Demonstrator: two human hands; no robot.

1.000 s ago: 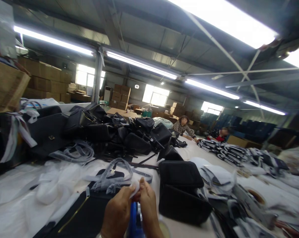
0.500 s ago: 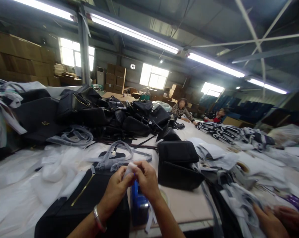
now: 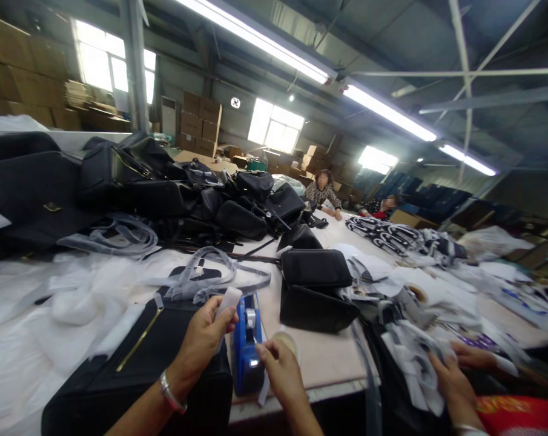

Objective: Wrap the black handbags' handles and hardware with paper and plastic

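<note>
My left hand [image 3: 206,330] is closed round a small white strip of wrapping material [image 3: 231,301], whose end sticks up past the fingers. Close beside it stands a blue tape dispenser [image 3: 245,363] with a roll in it. At the dispenser's near end, my right hand [image 3: 280,369] pinches what looks like the free end of the clear adhesive tape [image 3: 256,346]. Under my left forearm lies a black bag [image 3: 132,369] with a gold zip. Its handles [image 3: 210,281] are wrapped in translucent film.
A black boxy bag [image 3: 316,284] stands beyond my right hand, near a tape roll [image 3: 286,342]. Black bags [image 3: 178,200] are heaped at the back left. To the right, a co-worker's hands [image 3: 455,378] handle white-wrapped straps [image 3: 414,363]. Another person [image 3: 323,191] is across the table.
My hands were together at the white strip; now they are apart. The right has dropped to the tape dispenser, while the left keeps the strip. The view has shifted slightly right.
</note>
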